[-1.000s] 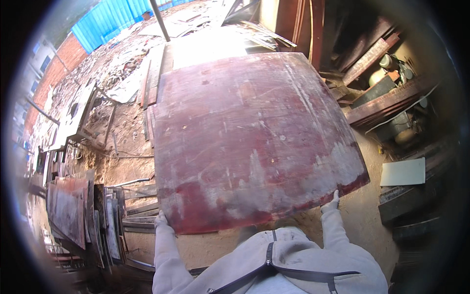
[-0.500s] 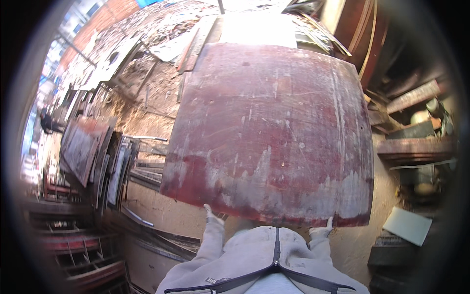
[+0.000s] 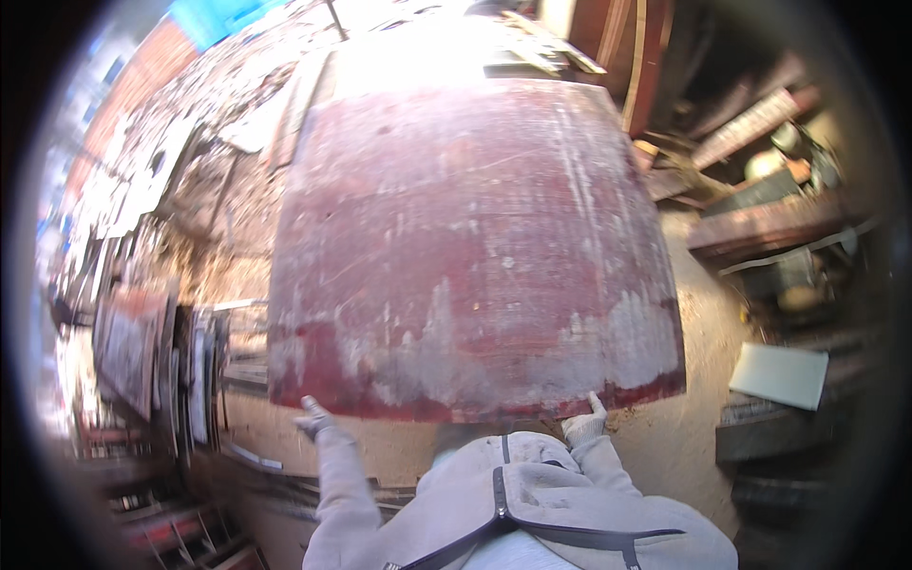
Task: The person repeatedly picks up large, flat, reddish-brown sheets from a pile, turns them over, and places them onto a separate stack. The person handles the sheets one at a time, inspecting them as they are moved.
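A large plywood board (image 3: pixel 475 256), reddish brown with grey scuffs and pale streaks, stretches out in front of me. My left hand (image 3: pixel 318 419), in a pale glove, is at the near edge close to the board's left corner, thumb tip over the edge. Toward the right part of the same edge, my right hand (image 3: pixel 586 424) grips with its thumb on top; its other fingers are hidden under the board. Both forearms are in light grey sleeves.
Upright panels (image 3: pixel 133 351) lean in a stack at the left. Timber beams (image 3: pixel 769 223) and a pale rectangular sheet (image 3: pixel 779 375) lie to the right. Rubble (image 3: pixel 190 119) covers the ground at the far left. Long boards (image 3: pixel 622 57) stand at the far right.
The board and both hands have shifted left in the view, and the board's near edge now runs more level. The surroundings have also shifted and turned as my view moved.
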Available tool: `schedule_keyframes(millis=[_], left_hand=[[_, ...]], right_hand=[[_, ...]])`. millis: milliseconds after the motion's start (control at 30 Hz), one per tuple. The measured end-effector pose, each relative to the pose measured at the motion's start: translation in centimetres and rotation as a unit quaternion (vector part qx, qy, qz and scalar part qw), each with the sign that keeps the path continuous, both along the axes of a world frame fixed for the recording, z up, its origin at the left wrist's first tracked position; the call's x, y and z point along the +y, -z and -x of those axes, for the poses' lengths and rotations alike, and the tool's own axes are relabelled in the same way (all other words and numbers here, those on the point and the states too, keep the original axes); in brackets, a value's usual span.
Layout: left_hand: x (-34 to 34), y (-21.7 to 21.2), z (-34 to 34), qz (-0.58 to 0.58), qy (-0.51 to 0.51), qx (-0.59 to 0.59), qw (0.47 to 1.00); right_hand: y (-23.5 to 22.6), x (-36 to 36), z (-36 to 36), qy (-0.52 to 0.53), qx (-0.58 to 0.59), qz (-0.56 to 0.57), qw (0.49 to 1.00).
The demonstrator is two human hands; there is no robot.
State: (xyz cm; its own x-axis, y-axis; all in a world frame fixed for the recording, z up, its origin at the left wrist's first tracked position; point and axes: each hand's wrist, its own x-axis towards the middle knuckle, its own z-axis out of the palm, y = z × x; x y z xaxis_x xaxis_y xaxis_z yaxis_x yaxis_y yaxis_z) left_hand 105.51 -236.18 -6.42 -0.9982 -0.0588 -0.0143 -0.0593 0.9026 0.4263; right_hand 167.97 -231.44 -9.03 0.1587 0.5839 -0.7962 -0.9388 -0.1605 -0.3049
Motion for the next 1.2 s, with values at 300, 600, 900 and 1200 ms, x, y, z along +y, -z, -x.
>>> schedule_keyframes(millis=[300, 600, 900, 1200], left_hand=[[6.6, -3.8, 21.8, 0.208, 0.245, -0.049, 0.946], [-2.5, 0.1, 4.3, -0.006, 0.22, -0.177, 0.959], [-20.6, -1.0, -18.7, -0.037, 0.075, -0.174, 0.981], [-30.7, -0.9, -36.3, -0.074, -0.168, -0.183, 0.966]], right_hand=[[-2.5, 2.9, -1.5, -0.104, -0.024, -0.113, 0.988], [-2.7, 4.9, -15.4, -0.036, -0.196, 0.014, 0.98], [-4.2, 6.3, -30.8, -0.076, -0.26, 0.012, 0.963], [-6.2, 17.5, -34.0, -0.194, -0.295, -0.074, 0.933]])
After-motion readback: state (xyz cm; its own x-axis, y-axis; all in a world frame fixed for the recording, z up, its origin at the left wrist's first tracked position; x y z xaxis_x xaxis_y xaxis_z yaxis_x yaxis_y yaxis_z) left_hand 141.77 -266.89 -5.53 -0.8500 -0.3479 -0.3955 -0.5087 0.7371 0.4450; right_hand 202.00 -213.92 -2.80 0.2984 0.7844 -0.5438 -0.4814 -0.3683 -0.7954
